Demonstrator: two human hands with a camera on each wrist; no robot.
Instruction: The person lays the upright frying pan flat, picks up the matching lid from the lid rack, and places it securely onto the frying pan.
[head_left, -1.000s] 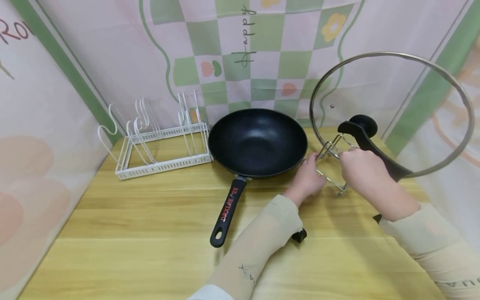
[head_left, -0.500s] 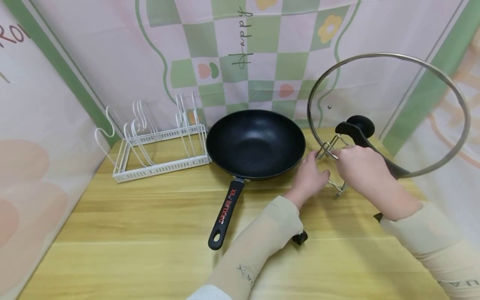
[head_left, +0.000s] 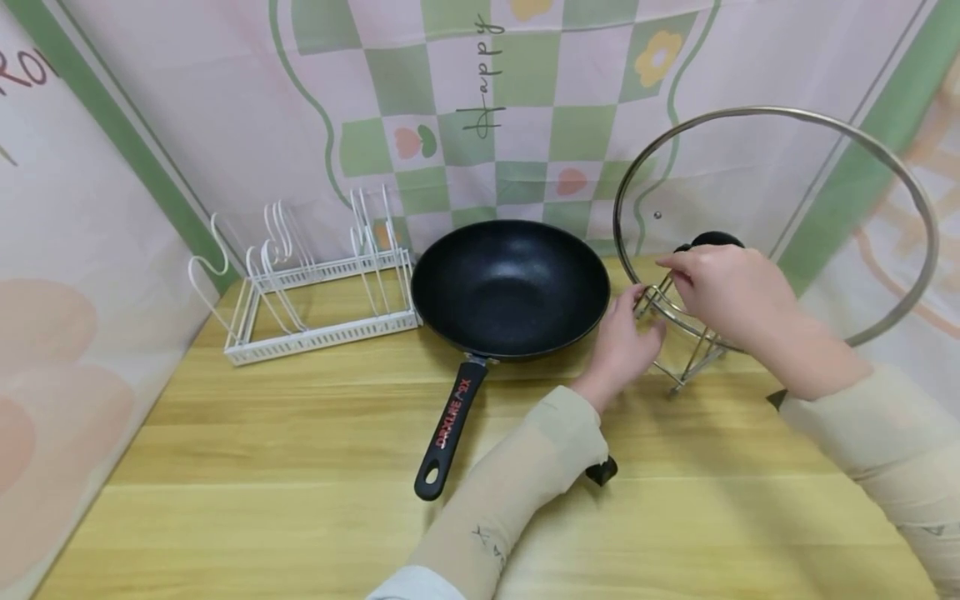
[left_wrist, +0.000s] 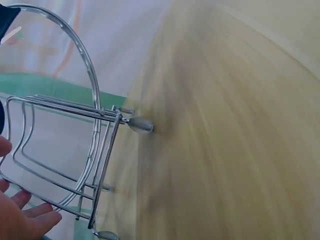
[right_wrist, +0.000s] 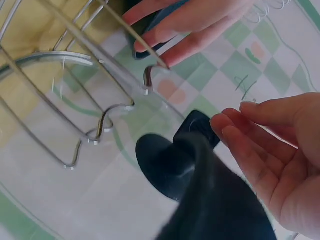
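Note:
A large glass lid (head_left: 930,242) with a metal rim stands upright in a low metal wire rack (head_left: 701,358) at the right. Its black knob and curved handle (right_wrist: 215,195) are mostly behind my right hand (head_left: 727,287) in the head view. That hand's fingers are loosely bent around nothing, fingertips right at the handle's tip in the right wrist view. My left hand (head_left: 622,346) lies at the rack's left side, fingers (left_wrist: 40,222) lightly extended along a wire and thumb spread apart. The black wok (head_left: 510,287) sits just left of this hand.
The wok's long black handle (head_left: 450,429) points toward me over the wooden table (head_left: 285,483). A white dish rack (head_left: 322,337) with upright prongs stands left of the wok. Patterned cloth (head_left: 525,75) hangs behind and at both sides.
My right hand has risen from the rack's front wires toward the lid's handle, now covering it. My left hand's thumb has spread away from the rack. Lid, rack and wok stay put.

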